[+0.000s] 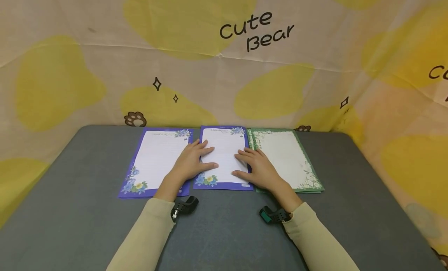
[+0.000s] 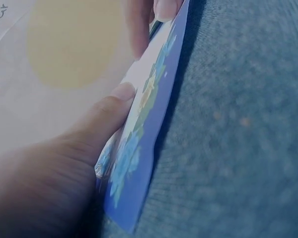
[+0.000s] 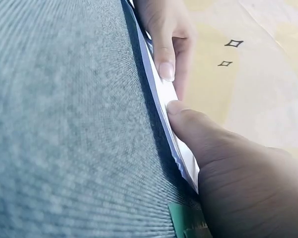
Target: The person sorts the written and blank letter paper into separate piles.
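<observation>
In the head view a purple-bordered sheet of writing paper (image 1: 224, 158) with blue flowers lies in the middle. My left hand (image 1: 190, 160) rests on its left side, thumb and fingers spread and pointing inward. On its right side rests my right hand (image 1: 257, 166), fingers extended toward the left hand. The left wrist view shows the left thumb (image 2: 107, 111) lying along the sheet above its flowered corner (image 2: 124, 163). From the right wrist, the right thumb (image 3: 193, 124) touches the white face near the purple edge (image 3: 159, 104). Neither hand has its fingers curled round anything.
Left of the middle sheet lies a stack of purple-bordered papers (image 1: 157, 154), partly under the left hand. Green-bordered papers (image 1: 283, 154) lie on the right, partly beneath the right hand. The grey table (image 1: 224, 232) meets a patterned cloth (image 1: 196, 72) behind it.
</observation>
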A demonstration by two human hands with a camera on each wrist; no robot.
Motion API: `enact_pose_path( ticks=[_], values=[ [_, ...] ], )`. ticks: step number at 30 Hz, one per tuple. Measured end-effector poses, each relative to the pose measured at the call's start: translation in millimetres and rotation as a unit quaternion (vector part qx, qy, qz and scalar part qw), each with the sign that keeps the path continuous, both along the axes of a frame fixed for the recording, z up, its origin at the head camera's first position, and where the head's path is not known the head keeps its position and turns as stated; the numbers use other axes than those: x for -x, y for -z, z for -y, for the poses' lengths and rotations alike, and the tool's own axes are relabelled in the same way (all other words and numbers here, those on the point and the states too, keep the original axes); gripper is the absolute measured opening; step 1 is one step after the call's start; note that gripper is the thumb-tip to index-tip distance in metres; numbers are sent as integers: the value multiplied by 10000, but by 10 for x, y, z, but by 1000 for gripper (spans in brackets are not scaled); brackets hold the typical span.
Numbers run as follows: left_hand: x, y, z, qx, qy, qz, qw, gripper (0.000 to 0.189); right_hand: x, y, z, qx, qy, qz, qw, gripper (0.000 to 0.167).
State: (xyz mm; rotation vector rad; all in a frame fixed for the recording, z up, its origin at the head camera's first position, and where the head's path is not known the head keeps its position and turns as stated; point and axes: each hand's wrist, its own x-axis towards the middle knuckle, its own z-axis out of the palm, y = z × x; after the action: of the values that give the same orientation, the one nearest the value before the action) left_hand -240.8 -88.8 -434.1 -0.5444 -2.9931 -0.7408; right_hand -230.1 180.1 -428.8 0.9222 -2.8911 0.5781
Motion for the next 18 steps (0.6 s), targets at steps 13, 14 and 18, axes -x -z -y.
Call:
enact_pose_path(
  ticks=[13, 14, 18],
  values=[
    [-35, -57, -13, 97, 102, -175, 9997, 58, 31, 31, -16, 915, 1011, -297, 9902, 59],
    [-36, -58, -15, 85, 90, -188, 9997, 57, 34, 33, -16, 993, 1112, -262, 9885, 58],
    [-35, -56, -24, 32, 25, -194, 9998, 54, 45, 50, -21, 1359, 1218, -141, 9831, 47]
  ],
)
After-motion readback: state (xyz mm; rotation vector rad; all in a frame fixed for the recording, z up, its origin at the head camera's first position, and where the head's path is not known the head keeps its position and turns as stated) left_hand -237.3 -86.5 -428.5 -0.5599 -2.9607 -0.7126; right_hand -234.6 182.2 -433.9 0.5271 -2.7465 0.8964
